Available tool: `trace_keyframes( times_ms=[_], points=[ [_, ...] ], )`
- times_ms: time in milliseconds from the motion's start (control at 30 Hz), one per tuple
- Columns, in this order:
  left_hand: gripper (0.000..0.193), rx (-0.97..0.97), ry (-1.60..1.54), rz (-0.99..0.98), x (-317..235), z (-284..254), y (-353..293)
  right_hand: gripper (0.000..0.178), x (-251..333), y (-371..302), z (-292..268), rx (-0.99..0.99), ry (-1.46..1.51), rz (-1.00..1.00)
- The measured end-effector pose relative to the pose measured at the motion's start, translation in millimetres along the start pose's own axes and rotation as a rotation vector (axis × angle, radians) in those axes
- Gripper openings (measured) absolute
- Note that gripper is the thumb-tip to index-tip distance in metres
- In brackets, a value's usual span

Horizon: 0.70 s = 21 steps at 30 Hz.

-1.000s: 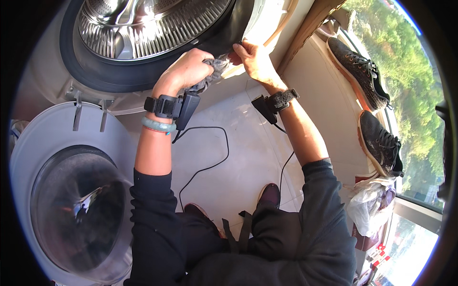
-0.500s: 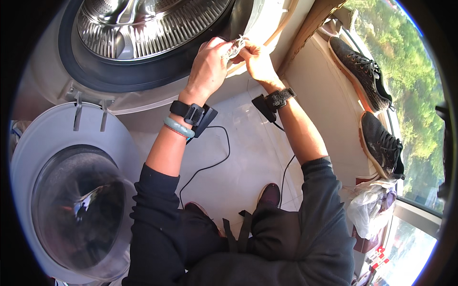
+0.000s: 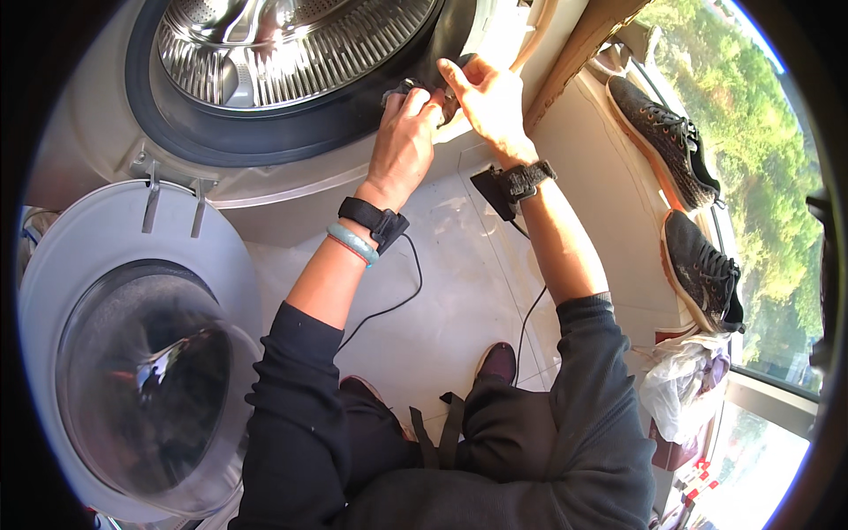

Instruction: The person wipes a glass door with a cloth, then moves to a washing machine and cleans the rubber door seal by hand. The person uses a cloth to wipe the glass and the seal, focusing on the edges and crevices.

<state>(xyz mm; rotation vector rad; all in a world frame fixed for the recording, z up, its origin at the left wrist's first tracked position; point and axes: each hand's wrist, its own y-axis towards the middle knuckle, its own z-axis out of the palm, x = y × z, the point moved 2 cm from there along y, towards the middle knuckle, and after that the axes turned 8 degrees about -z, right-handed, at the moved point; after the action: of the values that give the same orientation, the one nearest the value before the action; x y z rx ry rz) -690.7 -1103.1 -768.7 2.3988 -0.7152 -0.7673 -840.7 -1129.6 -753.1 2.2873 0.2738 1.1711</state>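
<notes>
My left hand [image 3: 405, 141] is closed, with its fingers curled round a small crumpled, dark greyish wad [image 3: 405, 87]. It is over the right side of the dark rubber door seal [image 3: 309, 146] of a front-loading washing machine. Close beside it is my right hand [image 3: 493, 102], its thumb and forefinger drawn near each other; what they hold, if anything, I cannot make out. More dark material shows between the two hands. The shiny metal drum [image 3: 291, 71] lies behind the seal, to the left of my hands.
The round machine door [image 3: 146, 380] hangs open at the left on its hinges. Two dark shoes [image 3: 658, 132] stand along the window ledge at the right, above a clear plastic bag [image 3: 676, 393]. Black cables [image 3: 530, 318] trail from my wrist straps over the pale tiled floor [image 3: 442, 291].
My hands have come slightly apart; earlier both fingered a light, stringy wad. The left hand has shifted right and down, and the right thumb has lifted. The view has moved slightly.
</notes>
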Motion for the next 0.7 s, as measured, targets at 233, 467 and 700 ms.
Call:
trace_keyframes(
  times_ms=[233,467,700],
  points=[
    [0.049,-0.038,-0.159,-0.093,8,0,22,0.03,-4,8,-1,-0.018,0.027,-0.072],
    [0.041,-0.192,-0.186,0.004,8,13,32,0.027,-13,6,-3,0.05,0.157,-0.023],
    [0.023,-0.194,-0.011,-0.011,8,16,31,0.029,-12,5,-7,0.138,0.221,0.025]
  ],
)
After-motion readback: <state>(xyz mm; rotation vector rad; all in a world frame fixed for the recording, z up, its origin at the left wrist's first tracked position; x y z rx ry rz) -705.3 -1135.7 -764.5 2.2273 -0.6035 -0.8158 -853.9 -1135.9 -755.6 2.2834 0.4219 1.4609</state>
